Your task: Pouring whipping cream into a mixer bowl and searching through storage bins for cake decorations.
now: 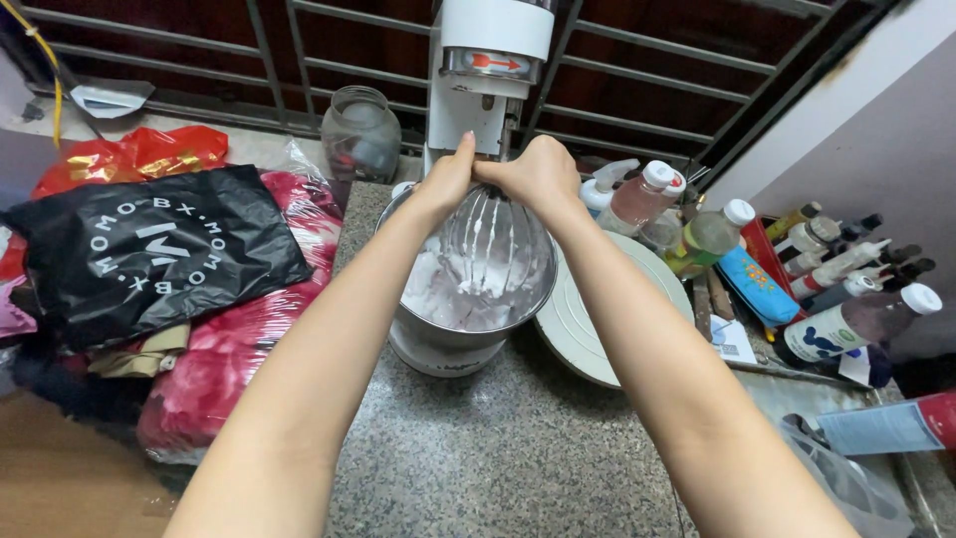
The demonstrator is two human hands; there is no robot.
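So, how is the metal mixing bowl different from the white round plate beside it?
The metal mixing bowl is deep and shiny grey; the white round plate is flat and matt white. The bowl holds white cream and the wire whisk; the plate shows nothing on its visible part. The bowl sits on the mixer's base, while the plate lies on the granite counter, partly hidden behind the right arm. Both are round.

A black plastic bag (149, 249) lay on red bundles (239, 359) left of the granite table (498, 448). A glass jar (359, 133) stood behind; bottles (797, 269) and a white plate (588, 329) lay right
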